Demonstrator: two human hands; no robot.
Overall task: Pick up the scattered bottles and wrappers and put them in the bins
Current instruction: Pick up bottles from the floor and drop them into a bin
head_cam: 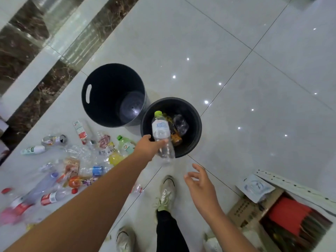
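Holding a clear bottle point(160, 128) with a green cap in my left hand point(147, 147), I have my arm stretched out over the floor point(236, 70); my fingers and thumb are curled round the lower half of the bottle; its cap points away from me, and the bottle is above the near black bin point(192, 113), with its bottom end past the rim on my side.

My right hand point(199, 182) is open, with the fingers spread a little and bent; it has nothing in it; it is lower in my view, off to the right of the bin and apart from it.

Inside the near bin I can see a brown bottle point(176, 139) and a squashed clear bottle point(181, 124); the far black bin point(101, 84) is bigger, has a hand slot in its wall, and touches the near bin, or stands just beside it; I can see down to its bottom.

On the floor to my left is a heap of bottles and wrappers; there is a green-capped bottle point(125, 144) close to my left hand, a white bottle point(33, 150) further out, a silver can point(54, 140) near it, a bottle with a red label point(50, 197) closer to me, and a loose red cap point(6, 190) at the edge.

My shoe point(167, 191) is below the bin; a cardboard box point(243, 210) sits on my right.
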